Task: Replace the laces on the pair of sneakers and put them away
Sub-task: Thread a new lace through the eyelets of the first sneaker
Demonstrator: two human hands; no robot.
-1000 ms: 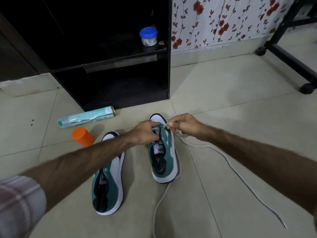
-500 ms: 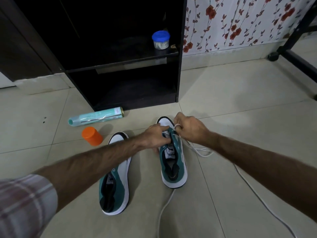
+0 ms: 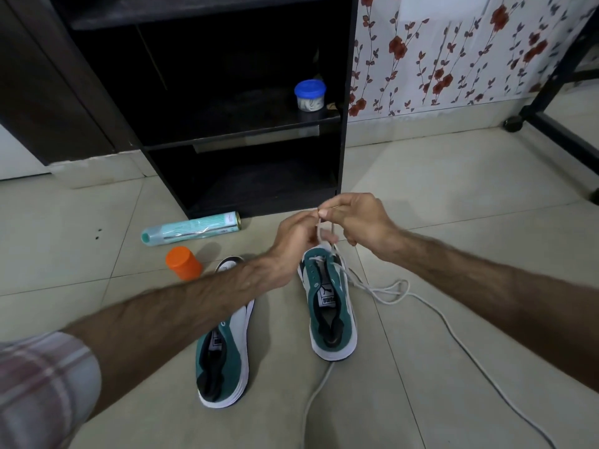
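Just above the right sneaker (image 3: pixel 330 306), both hands' fingers (image 3: pixel 324 212) pinch the white lace (image 3: pixel 319 231), drawn upward from its eyelets.

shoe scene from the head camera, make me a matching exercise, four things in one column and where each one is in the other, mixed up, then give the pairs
Things
1. blue-lidded tub
2. orange cup
3. spray can
4. white lace

Places
A. lying on its side on the floor, in front of the black shelf unit
B. held up by both hands above the right sneaker
C. standing on the black shelf
D. on the floor, beside the toe of the left sneaker

Pairs: 1-C, 2-D, 3-A, 4-B
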